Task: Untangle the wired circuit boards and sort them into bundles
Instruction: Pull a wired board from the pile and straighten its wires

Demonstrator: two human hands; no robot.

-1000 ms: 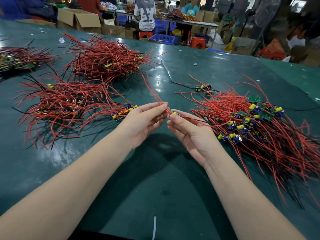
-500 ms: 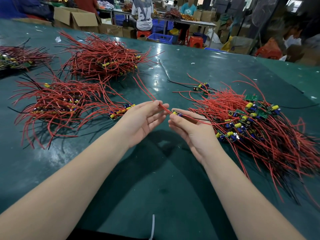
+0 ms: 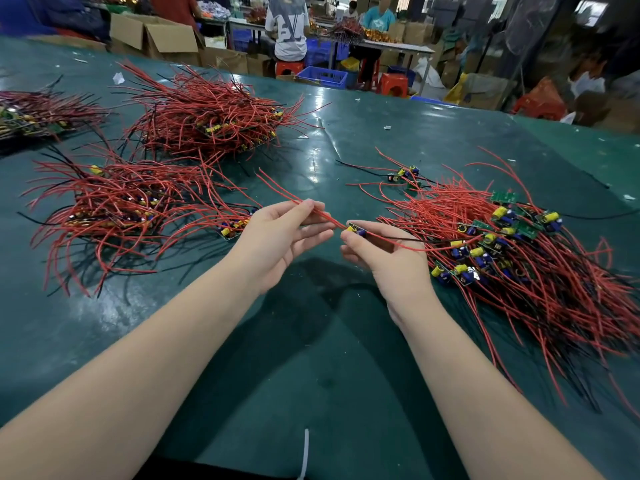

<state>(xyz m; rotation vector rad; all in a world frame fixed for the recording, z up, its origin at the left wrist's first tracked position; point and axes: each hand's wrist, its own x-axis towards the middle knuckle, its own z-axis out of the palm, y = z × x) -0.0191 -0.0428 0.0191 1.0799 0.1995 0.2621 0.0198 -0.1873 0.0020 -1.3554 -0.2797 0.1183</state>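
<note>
The right hand [image 3: 388,258] pinches a small circuit board [image 3: 356,229] at centre while the left hand [image 3: 280,237] pinches that board's red leads [image 3: 277,188], which run out toward ten o'clock, likely to draw them straight and free of the tangled pile [image 3: 519,258] at three o'clock. Sorted-looking bundles lie at nine o'clock [image 3: 114,209] and eleven o'clock [image 3: 207,116], apart from the tangle. Everything rests on a glossy dark-green table [image 3: 311,375]; at twelve o'clock stand cardboard boxes [image 3: 162,39], blue crates [image 3: 323,76], and seated workers.
</note>
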